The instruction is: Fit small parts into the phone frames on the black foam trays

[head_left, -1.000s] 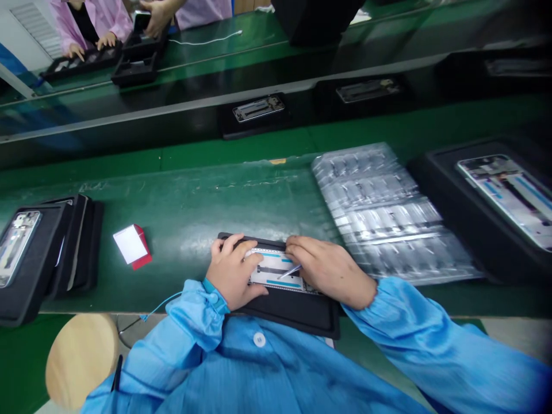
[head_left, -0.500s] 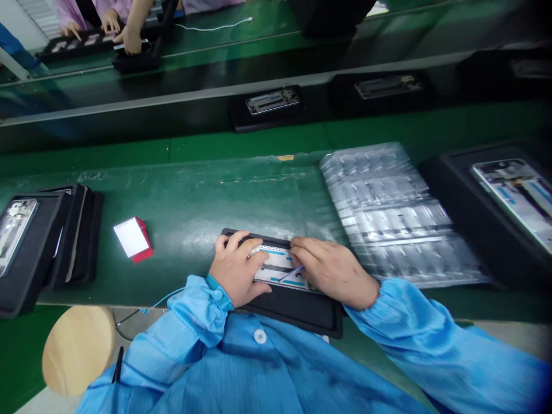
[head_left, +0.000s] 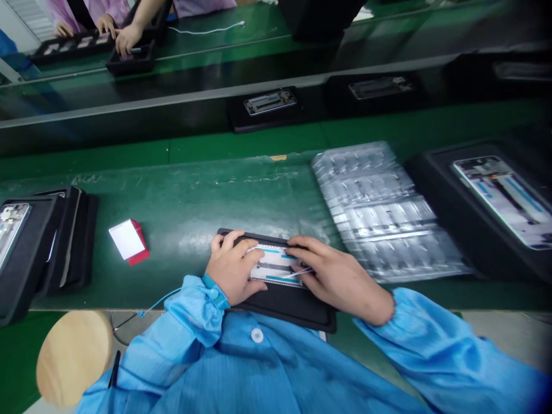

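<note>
Swung lower toward the body, the right hand (head_left: 340, 280) now pinches a thin pick (head_left: 297, 273) over the phone frame (head_left: 273, 265), which the left hand (head_left: 233, 267) clamps on a black tray (head_left: 284, 307).

Head view, 1 entry. Person in blue smock (head_left: 259, 368) at green conveyor belt (head_left: 181, 201). Left hand (head_left: 233, 267) curled over left end of phone panel (head_left: 273, 265), which lies in black foam tray (head_left: 284, 310). Right hand (head_left: 338, 279) on panel's right end, thin pick (head_left: 297, 273) between its fingers, tip on panel. Blue wrist strap (head_left: 213, 289) on left wrist. Clear blister trays (head_left: 371, 213) just right of hands. Red-and-white notepad (head_left: 126, 238) left of hands; stacked black trays (head_left: 69, 241) further left. Wooden stool (head_left: 73, 356) lower left. Co-worker's hand (head_left: 127, 39) upper left, over a small black tray (head_left: 131, 62).
</note>
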Action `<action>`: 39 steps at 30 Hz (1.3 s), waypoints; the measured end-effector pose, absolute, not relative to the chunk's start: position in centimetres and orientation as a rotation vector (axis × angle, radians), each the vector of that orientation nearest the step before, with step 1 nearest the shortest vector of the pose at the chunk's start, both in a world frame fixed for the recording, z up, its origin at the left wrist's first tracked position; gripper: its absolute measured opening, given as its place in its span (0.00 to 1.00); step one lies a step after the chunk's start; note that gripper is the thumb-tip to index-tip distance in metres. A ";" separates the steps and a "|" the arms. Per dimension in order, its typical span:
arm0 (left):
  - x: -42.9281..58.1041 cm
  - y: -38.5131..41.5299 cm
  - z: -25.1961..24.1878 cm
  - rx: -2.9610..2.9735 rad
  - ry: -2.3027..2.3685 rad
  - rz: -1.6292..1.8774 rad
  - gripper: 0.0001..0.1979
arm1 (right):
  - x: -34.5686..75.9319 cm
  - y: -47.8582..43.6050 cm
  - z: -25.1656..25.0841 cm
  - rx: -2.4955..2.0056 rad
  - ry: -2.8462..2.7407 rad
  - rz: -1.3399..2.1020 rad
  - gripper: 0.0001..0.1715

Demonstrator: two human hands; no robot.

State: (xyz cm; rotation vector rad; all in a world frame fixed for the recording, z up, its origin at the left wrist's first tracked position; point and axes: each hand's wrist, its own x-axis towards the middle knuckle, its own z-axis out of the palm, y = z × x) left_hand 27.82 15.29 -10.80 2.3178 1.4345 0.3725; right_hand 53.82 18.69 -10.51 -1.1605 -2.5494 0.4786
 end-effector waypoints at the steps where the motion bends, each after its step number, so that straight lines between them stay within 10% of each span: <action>1: 27.8 15.3 -10.8 2.316 1.434 0.377 0.32 | 54.2 19.0 -9.8 -1.163 -2.467 0.582 0.20; 39: 27.9 15.4 -11.0 2.330 1.459 0.381 0.31 | 52.8 18.3 -10.6 -1.343 -2.071 0.640 0.10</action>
